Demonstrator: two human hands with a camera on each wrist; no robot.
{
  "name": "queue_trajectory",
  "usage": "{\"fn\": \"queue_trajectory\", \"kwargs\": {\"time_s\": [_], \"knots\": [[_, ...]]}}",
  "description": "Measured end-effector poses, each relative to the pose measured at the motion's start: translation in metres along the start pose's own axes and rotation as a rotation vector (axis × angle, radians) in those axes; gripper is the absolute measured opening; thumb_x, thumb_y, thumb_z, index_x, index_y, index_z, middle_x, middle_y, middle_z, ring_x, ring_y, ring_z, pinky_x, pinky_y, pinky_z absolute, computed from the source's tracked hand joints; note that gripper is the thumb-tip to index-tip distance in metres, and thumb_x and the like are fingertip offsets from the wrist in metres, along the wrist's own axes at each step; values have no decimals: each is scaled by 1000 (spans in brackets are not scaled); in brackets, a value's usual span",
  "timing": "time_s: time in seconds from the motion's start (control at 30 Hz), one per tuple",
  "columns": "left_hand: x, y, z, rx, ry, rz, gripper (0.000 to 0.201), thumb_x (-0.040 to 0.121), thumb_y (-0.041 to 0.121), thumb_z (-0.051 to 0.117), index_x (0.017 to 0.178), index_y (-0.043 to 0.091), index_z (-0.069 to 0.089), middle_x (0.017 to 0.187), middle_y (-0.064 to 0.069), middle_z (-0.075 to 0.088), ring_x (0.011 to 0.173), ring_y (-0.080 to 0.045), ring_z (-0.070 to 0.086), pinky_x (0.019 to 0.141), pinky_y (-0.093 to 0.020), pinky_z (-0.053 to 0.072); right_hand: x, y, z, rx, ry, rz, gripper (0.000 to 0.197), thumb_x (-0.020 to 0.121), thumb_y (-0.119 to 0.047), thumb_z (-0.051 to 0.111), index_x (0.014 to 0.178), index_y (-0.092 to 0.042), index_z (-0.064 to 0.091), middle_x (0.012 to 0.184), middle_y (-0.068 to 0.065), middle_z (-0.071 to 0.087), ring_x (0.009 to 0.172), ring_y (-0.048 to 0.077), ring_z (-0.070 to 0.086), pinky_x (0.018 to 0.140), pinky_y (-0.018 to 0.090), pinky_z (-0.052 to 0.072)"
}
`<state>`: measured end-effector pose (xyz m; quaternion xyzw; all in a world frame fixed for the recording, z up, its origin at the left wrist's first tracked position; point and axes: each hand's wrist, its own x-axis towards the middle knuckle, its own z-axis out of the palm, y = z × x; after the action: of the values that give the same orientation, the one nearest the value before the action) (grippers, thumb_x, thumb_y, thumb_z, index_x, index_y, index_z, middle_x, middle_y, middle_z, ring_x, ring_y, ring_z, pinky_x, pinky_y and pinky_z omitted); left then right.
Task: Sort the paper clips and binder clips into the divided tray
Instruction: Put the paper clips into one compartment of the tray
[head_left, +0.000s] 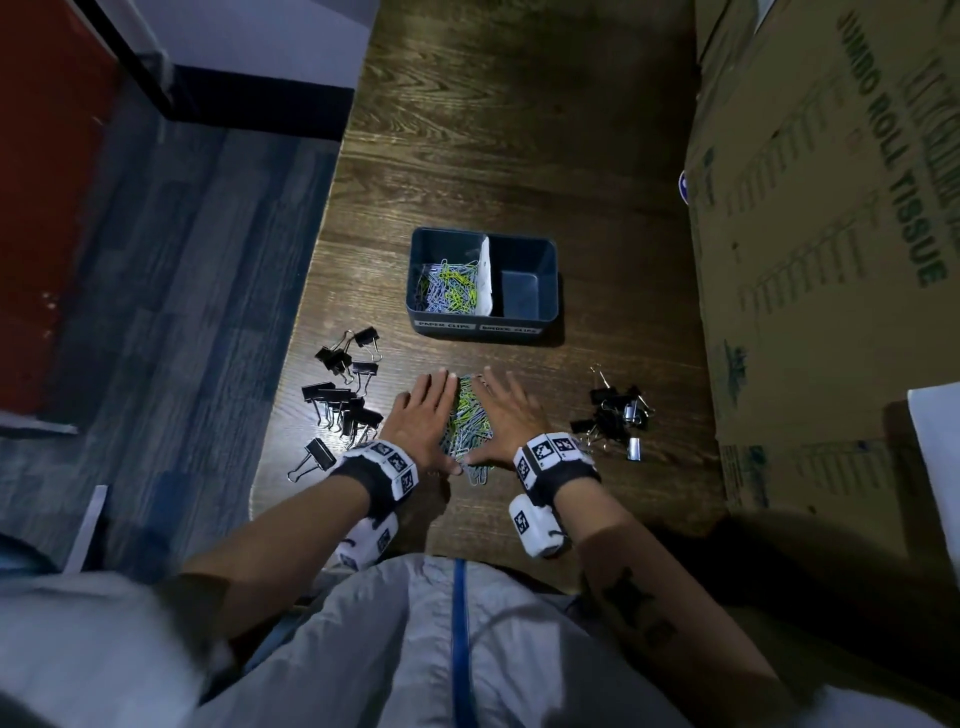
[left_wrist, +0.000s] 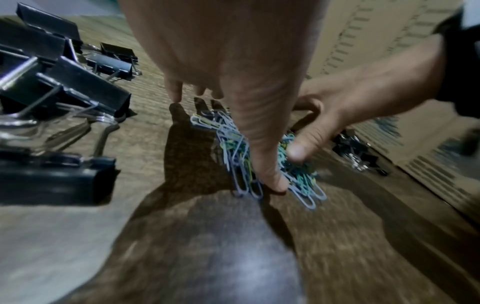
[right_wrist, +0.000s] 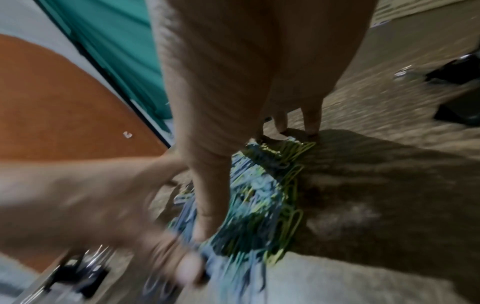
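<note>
A heap of blue, green and yellow paper clips (head_left: 467, 423) lies on the wooden table between my two hands. My left hand (head_left: 423, 415) lies flat against its left side and my right hand (head_left: 506, 415) against its right side, fingers straight, thumbs meeting at the near end. In the left wrist view my thumb (left_wrist: 270, 174) presses the heap (left_wrist: 233, 148). The dark divided tray (head_left: 548, 312) stands beyond; its left compartment holds paper clips (head_left: 449, 286), its right one (head_left: 524, 293) holds nothing. Black binder clips lie at the left (head_left: 343, 400) and at the right (head_left: 613, 415).
A big cardboard box (head_left: 831, 260) walls off the table's right side, close to the right-hand binder clips. The table's left edge (head_left: 291, 364) runs just beyond the left-hand binder clips, with blue floor below. Bare wood (head_left: 493, 130) stretches behind the tray.
</note>
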<state>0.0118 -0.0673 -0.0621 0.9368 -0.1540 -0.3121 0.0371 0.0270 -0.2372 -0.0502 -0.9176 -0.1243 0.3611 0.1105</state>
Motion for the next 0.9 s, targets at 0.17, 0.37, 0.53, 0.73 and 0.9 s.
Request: {"fn": "queue_trajectory", "kwargs": {"time_s": [0.17, 0.37, 0.53, 0.73, 0.9], "knots": [[1, 6, -7, -99, 93, 126, 103, 79, 39, 75, 154, 10, 12, 160, -7, 18, 137, -27, 26, 106, -42, 39, -11, -4, 11, -7, 105, -97, 88, 83, -33, 78, 154, -17, 30, 160, 9, 26, 146, 33, 25, 116, 50, 30], [-20, -10, -2, -222, 301, 57, 69, 83, 43, 70, 139, 18, 39, 137, -3, 48, 121, -21, 43, 88, -36, 50, -25, 22, 1, 164, 269, 121, 75, 87, -31, 75, 150, -22, 35, 149, 10, 31, 137, 33, 35, 113, 50, 36], [-23, -7, -5, -127, 68, -61, 90, 74, 28, 81, 142, 11, 23, 134, -11, 35, 119, -29, 40, 86, -38, 53, -24, 19, 0, 100, 94, 197, 99, 79, -41, 81, 155, -23, 21, 153, 14, 21, 141, 39, 24, 112, 52, 33], [-9, 12, -8, -178, 94, 4, 92, 75, 7, 76, 149, 13, 21, 135, -14, 32, 117, -33, 46, 84, -40, 53, -15, -11, 13, 114, 209, 95, 77, 83, -19, 79, 149, -22, 39, 138, 12, 38, 127, 35, 42, 105, 48, 43], [-9, 6, -19, -241, 127, 28, 64, 74, -1, 72, 128, 13, 41, 116, -12, 50, 89, -32, 60, 72, -36, 49, -15, -11, 12, 262, 283, 139, 57, 76, -4, 79, 115, -30, 47, 121, 3, 43, 112, 30, 53, 88, 47, 52]]}}
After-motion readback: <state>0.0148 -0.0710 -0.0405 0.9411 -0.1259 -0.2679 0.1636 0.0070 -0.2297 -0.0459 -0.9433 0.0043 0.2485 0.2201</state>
